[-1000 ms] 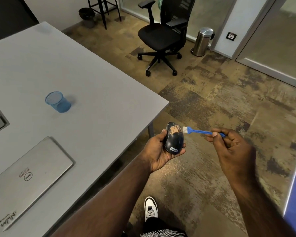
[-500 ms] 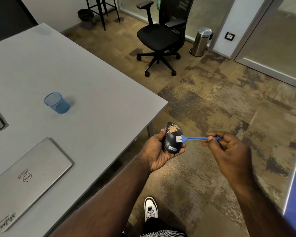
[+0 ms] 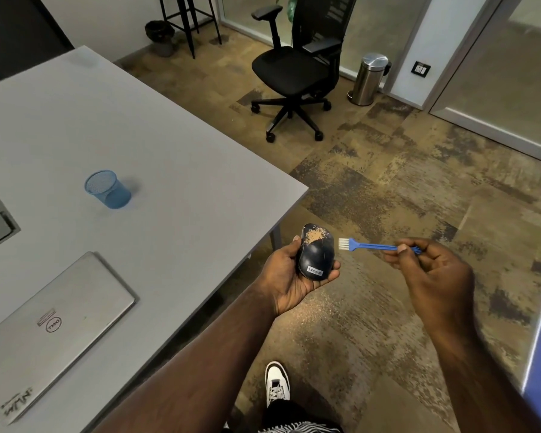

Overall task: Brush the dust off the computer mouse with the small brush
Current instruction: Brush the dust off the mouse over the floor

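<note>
**A:** Where do you stand with your grip right now?

**B:** Your right hand (image 3: 434, 270) is pinching the thin handle of the small blue plastic brush (image 3: 375, 245) between thumb and fingertips, bristles pointing toward your left. Your left hand (image 3: 291, 276) is cupped around the dark, rounded computer mouse (image 3: 314, 256), fingers curled up its sides, label end toward you. You hold both out over the patterned carpet floor (image 3: 388, 189), just off the near corner of the grey counter (image 3: 138, 145), not resting on it.

**A:** Are the bristles on the mouse?

**B:** No. The white bristles sit just beside its upper right side, apart from the shell.

**A:** So how much is left?

**B:** A fair amount, as I judge it. A tan patch of dust (image 3: 315, 235) covers the far end of the mouse, with lighter specks trailing down the middle. The label end near your palm looks mostly clean. A pale scatter on the carpet below your left hand may be fallen dust, though you can't be sure of that.

**A:** And the next need?

**B:** Probably bring the bristles back across that tan patch, sweeping away from your palm.
</note>
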Motion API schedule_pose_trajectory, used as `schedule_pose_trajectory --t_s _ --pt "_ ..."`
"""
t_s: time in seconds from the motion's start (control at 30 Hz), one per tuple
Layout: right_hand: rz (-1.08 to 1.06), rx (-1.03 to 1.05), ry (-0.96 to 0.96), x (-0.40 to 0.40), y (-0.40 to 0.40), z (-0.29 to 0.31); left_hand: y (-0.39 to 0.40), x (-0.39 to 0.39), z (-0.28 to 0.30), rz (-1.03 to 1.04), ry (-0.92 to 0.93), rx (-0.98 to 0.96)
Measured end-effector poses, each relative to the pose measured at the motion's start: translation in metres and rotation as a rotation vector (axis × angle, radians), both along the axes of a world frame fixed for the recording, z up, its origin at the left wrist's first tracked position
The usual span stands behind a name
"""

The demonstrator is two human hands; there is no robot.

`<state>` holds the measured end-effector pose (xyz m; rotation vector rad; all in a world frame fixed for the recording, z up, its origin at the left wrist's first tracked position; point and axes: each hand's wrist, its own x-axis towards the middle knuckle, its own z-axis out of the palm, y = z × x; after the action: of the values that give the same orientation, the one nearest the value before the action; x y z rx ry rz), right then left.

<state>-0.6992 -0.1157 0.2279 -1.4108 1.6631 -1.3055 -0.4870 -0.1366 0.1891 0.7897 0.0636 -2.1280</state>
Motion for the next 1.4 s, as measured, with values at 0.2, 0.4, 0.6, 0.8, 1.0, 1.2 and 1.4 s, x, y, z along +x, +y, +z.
schedule_pose_trajectory --t_s 0.2,0.4,0.6,0.8,1.0,1.2,1.4 --pt "0.027 0.016 0.057 0.004 0.003 -0.004 0.002 0.001 0.004 0.007 0.004 -0.002" --pt "0.057 0.012 0.064 0.007 0.002 -0.006 0.005 0.002 0.007 -0.019 0.002 -0.009" --pt "-0.023 -0.004 0.040 0.002 -0.008 -0.011 0.007 0.003 0.007 -0.019 0.008 -0.004" --pt "-0.039 0.014 0.064 0.001 -0.011 -0.007 0.006 0.004 0.008 -0.017 -0.011 0.003" --pt "0.237 -0.072 0.033 0.022 -0.001 0.010 0.003 0.001 0.007 -0.035 -0.096 -0.011" --pt "0.314 -0.046 0.103 0.033 -0.007 0.005 0.001 -0.002 0.008 -0.046 -0.150 -0.015" --pt "0.118 -0.011 0.176 0.021 -0.035 -0.011 0.003 -0.001 0.006 -0.063 -0.149 0.005"
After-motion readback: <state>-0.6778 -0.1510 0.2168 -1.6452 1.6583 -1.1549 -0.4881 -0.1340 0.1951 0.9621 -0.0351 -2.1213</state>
